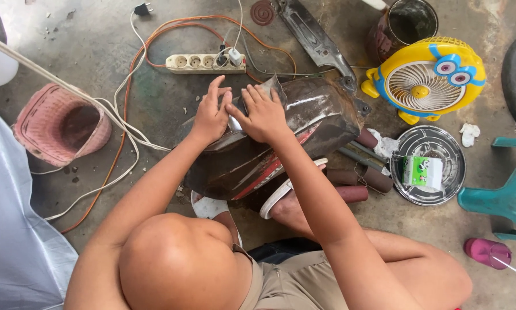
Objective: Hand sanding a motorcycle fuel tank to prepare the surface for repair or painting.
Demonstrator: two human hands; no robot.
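On the concrete floor (154, 103), near its middle, lies a dark, rusty metal panel (304, 120) with red stripes. Both hands press on its upper edge, left hand (212, 115) and right hand (263, 115) side by side, fingers spread flat, gripping nothing. Beside it stands a yellow fan (424, 77).

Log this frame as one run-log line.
left hand: flat on dark metal panel | right hand: pressing the panel | nearby: power strip, yellow fan
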